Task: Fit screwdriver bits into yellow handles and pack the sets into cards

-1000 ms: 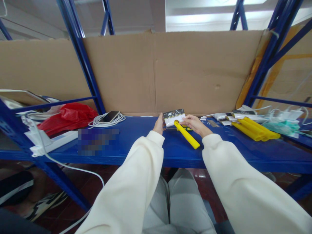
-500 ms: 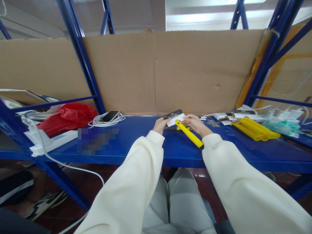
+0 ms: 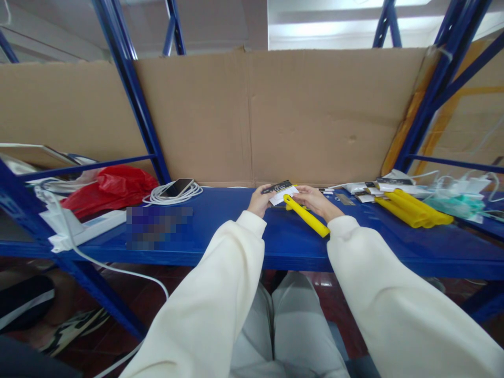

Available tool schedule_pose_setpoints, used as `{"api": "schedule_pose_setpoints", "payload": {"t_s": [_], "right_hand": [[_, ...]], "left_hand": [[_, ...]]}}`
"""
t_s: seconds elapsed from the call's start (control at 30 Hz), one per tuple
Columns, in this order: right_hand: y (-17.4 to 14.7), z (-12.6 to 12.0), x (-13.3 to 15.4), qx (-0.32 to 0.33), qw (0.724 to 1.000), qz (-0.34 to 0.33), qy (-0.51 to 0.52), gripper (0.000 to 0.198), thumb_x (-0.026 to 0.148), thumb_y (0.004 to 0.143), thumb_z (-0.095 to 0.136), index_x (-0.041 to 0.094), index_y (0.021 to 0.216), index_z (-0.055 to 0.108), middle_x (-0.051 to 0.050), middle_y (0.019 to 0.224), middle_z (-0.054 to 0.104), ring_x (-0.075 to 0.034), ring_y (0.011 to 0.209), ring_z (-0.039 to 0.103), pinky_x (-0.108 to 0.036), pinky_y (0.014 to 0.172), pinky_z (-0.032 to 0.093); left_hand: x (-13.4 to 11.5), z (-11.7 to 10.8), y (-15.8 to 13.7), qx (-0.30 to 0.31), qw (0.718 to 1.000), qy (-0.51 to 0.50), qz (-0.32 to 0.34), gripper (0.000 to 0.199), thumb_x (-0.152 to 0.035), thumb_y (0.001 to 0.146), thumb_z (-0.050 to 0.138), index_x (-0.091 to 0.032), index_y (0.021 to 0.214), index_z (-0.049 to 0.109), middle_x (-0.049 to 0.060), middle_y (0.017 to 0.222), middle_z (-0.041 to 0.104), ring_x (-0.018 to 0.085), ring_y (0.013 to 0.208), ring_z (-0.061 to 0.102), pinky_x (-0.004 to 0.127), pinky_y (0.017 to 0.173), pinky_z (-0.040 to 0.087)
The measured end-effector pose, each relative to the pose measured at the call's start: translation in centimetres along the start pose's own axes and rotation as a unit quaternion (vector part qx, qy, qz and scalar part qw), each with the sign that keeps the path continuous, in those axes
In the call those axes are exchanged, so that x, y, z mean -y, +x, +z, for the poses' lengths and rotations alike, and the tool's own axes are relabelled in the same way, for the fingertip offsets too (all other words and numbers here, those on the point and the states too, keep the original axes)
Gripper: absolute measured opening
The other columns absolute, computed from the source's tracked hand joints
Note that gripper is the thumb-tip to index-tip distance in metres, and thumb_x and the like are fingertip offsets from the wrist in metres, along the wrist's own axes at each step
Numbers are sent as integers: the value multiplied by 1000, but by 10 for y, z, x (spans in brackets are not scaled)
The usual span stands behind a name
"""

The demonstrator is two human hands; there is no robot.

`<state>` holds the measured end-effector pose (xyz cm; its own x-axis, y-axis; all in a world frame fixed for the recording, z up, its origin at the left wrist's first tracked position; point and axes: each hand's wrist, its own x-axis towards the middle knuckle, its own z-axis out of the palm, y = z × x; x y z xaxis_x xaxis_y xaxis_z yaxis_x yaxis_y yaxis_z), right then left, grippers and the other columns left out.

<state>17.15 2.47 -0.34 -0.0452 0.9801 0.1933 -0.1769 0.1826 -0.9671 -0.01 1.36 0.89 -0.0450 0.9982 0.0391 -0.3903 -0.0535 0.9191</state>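
Over the blue shelf, my left hand is closed on the left end of a small black-and-white card-like packet. My right hand is closed at the packet's right edge, with its fingertips partly hidden. Slanting down to the right in front of the packet and the right fingers is a yellow plastic handle with a hole at its upper end. Another yellow part shows just behind that end. Whether the right fingers also touch the handle, I cannot tell.
Several yellow handles lie to the right beside small packets and a green-and-white bundle. Leftward are a phone on a coiled white cable, a red plastic bag and a white power strip. Cardboard stands behind.
The packet has tilted so that its black top strip looks narrower and sits slightly lower. Both hands stay in almost the same place, and the yellow handle has barely shifted.
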Motion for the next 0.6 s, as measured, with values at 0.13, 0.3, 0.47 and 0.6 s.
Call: {"api": "schedule_pose_setpoints", "payload": {"t_s": [0.13,0.3,0.47,0.6], "right_hand": [[2,-1,-1,-2,1000,9,-3,28,-2,68,74,19,82,61,-2,79,75,-17,74,74,-30,79,62],[1,-1,-1,-24,999,29,12,25,-2,71,72,18,80,60,-3,73,74,-15,70,73,-26,79,61],[5,-4,-3,-20,1000,1,6,24,2,71,75,17,80,58,-3,67,72,-15,60,72,-24,66,62],[7,-6,-3,-21,1000,-4,4,24,1,72,74,17,80,58,-2,64,71,-15,56,70,-24,61,62]], "left_hand": [[-2,-1,-3,0,999,33,-22,48,2,77,61,-22,118,62,6,91,73,18,72,70,37,70,60],[-3,-2,-1,6,999,39,-33,32,2,77,58,-16,102,69,4,74,70,17,67,68,34,68,60],[-2,-2,2,12,999,7,-42,19,2,75,64,-12,83,74,6,67,68,18,67,69,33,69,60],[-3,-2,1,21,999,21,-44,25,1,76,64,-10,95,75,9,75,72,17,67,69,34,69,60]]}}
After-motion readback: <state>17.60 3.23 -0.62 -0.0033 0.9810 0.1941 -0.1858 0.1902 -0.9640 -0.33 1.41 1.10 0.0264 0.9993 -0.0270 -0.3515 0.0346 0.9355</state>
